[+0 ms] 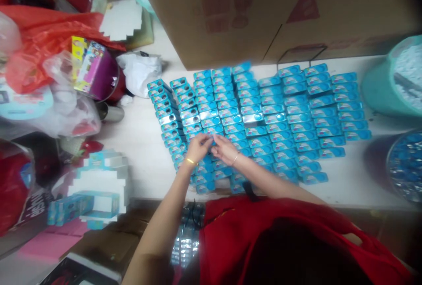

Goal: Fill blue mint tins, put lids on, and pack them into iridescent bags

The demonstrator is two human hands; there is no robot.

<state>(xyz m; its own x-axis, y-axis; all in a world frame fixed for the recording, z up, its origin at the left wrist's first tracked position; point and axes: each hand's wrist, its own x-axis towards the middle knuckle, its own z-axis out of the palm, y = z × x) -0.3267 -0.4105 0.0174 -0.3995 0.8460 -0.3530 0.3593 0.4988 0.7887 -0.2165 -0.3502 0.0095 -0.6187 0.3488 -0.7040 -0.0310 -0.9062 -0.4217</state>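
My left hand, with a gold bracelet at the wrist, is closed with its fingertips pinched together over the rows of boxes. Close against it, my right hand is closed too, thumb and fingers meeting the left fingertips. Something small and bluish may sit between them, but blur hides what it is. Under and around both hands stand many small blue boxes in tight columns on a white table. Dark round spots show on the tops of boxes in the left columns.
A large cardboard carton stands behind the rows. At right are a turquoise bucket of white pieces and a tub of shiny blue packets. Left lie a red plastic bag, a white bag and stacked white-and-blue cartons.
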